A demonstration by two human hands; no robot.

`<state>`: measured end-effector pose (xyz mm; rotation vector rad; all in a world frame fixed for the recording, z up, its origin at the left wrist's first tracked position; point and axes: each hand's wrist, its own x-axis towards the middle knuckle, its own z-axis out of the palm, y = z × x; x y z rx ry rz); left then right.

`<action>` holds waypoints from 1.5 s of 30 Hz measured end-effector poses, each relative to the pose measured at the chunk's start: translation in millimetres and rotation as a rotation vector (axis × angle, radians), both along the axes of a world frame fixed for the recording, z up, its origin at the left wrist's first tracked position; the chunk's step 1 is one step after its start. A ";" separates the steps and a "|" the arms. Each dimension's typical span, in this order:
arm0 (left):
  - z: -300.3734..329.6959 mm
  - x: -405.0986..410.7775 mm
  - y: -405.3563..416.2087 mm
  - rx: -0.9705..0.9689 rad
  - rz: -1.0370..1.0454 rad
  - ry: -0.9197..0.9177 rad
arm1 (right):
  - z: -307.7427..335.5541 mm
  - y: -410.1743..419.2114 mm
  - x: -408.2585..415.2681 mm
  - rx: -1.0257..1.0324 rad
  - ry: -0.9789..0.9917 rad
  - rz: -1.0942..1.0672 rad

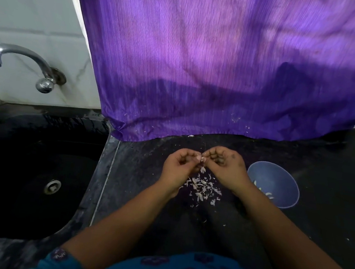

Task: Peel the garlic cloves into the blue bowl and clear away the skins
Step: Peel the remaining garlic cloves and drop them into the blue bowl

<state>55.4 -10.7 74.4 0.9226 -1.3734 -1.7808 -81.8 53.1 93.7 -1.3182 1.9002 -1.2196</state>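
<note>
- Garlic clove (200,158) pinched between the fingertips of both hands, held above the desk (317,216) just left of the blue bowl (277,179).
- Left hand (178,167) curled, its grip closed on the clove from the side away from the bowl.
- Right hand (227,168) curled too, its grip pinching the same clove or its skin from the bowl side; cannot tell which, too small to judge.
- Pile of skins (202,187) scattered on the desk directly under the hands, left of the bowl and well apart from the sink (35,173).
- A few pale peeled cloves (267,193) lying inside the bowl, at its near side.
- Probably mid-task: peeling under way, skins not yet cleared.
- Clove likely small, firm and light, a little slippery once bare; best steadied by its flanks with one hand while the other nips the papery skin at the tip or root end.
- Skins likely feather-light, brittle and prone to drift or cling to damp fingers; better swept together with a flat palm than picked up one by one.
- Purple cloth (224,62) hanging behind the bowl, flecked with stray skin bits near its hem.
</note>
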 end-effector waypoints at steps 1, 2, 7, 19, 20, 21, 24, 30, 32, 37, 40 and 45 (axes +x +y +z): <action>-0.7 0.8 -0.6 -0.045 -0.002 -0.005 | 1.0 0.3 0.2 -0.004 0.000 0.000; -0.8 1.3 -1.6 -0.071 -0.008 -0.010 | 2.1 0.2 0.7 -0.009 -0.002 0.001; 3.9 -0.1 -2.2 -0.059 -0.042 0.007 | 1.5 -0.5 3.9 -0.048 -0.017 -0.045; 2.2 0.5 3.9 -0.065 -0.018 0.025 | 3.4 8.0 4.9 -0.138 0.049 -0.085; 2.7 0.4 4.9 -0.059 -0.009 0.034 | 4.2 8.6 5.8 -0.153 0.066 -0.078; 2.8 0.2 5.5 -0.056 0.001 0.043 | 5.0 9.0 7.0 -0.162 0.090 -0.070; 3.0 -0.4 5.5 -0.048 0.039 0.071 | 7.8 9.6 11.2 -0.165 0.216 -0.051; 0.5 -4.4 9.5 -0.036 0.057 0.081 | 4.8 12.8 9.9 -0.168 0.415 0.003; 0.3 -4.9 9.9 -0.035 0.058 0.088 | 5.6 13.5 9.4 -0.166 0.385 0.002; -2.8 -5.1 12.3 -0.060 0.073 0.061 | 8.5 11.9 8.5 -0.157 0.309 -0.004; -4.8 -3.9 11.1 -0.072 0.076 0.027 | 8.3 12.1 6.5 -0.146 0.251 -0.007; -3.2 -5.0 10.1 -0.090 0.085 -0.022 | 8.3 13.1 5.2 -0.120 0.276 0.023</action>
